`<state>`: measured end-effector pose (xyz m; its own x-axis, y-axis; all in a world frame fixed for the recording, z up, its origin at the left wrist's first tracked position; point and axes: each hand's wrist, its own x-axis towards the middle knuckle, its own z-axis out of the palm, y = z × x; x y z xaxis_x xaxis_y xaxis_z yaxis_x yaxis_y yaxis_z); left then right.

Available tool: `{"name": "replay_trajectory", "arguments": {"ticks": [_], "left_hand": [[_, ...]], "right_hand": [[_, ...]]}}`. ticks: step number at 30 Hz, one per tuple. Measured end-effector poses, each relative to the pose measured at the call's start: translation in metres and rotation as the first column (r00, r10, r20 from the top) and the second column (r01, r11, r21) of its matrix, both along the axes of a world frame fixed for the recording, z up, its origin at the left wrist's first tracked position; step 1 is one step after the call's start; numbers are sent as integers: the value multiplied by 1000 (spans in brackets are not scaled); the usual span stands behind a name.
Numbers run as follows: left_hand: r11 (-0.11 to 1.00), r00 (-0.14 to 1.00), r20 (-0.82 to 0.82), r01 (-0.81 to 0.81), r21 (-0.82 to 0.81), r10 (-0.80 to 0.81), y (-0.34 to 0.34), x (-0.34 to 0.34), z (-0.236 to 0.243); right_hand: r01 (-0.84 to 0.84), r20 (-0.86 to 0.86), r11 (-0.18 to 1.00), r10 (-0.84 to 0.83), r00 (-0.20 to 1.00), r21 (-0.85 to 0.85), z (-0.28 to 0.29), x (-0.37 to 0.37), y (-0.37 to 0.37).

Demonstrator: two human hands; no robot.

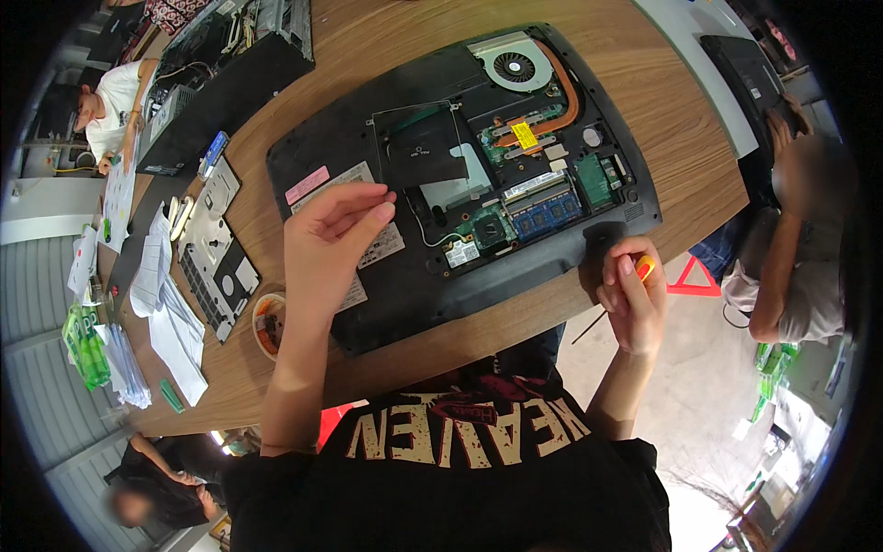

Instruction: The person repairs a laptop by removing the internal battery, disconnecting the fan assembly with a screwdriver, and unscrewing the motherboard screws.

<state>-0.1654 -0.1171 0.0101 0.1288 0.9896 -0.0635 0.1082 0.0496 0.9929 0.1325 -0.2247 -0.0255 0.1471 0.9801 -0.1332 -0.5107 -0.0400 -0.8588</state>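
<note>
Laptop [432, 308] at 12 o'clock, underside open. Left hand [340, 221], 10 o'clock, just beside tray [423, 156]; can't tell if it pinches anything. Right hand [635, 293], 3 o'clock, closed round screwdriver [646, 267]. Loose grip: tip could slip, scratch RAM [544, 218]. Hasty reach may jolt tray.

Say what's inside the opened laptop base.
The laptop base shows a fan, copper heat pipe and blue memory module. Whatever lies beneath the black sheet is covered.

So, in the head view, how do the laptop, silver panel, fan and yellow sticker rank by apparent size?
Largest to smallest:
1. Laptop
2. Silver panel
3. Fan
4. Yellow sticker
</note>
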Motion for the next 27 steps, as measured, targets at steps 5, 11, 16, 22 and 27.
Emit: {"name": "replay_trajectory", "arguments": {"ticks": [5,11,16,22,27], "left_hand": [[1000,998,-66,24,0,-24,-2,14,3],[998,988,-148,53,45,-46,-7,23,5],[986,926,-376,99,137,-41,-7,23,4],[916,838,-544,186,355,40,12,14,12],[703,647,-762,561,437,-41,29,15,11]], "right_hand": [[5,35,1000,-4,999,-18,1,-2,2],[5,24,1000,-6,1000,5,-4,1,1],[8,12,1000,-8,1000,20,-7,1,2],[23,14,999,-23,1000,22,-8,1,3],[15,-31,999,-13,999,45,-9,2,5]]}}
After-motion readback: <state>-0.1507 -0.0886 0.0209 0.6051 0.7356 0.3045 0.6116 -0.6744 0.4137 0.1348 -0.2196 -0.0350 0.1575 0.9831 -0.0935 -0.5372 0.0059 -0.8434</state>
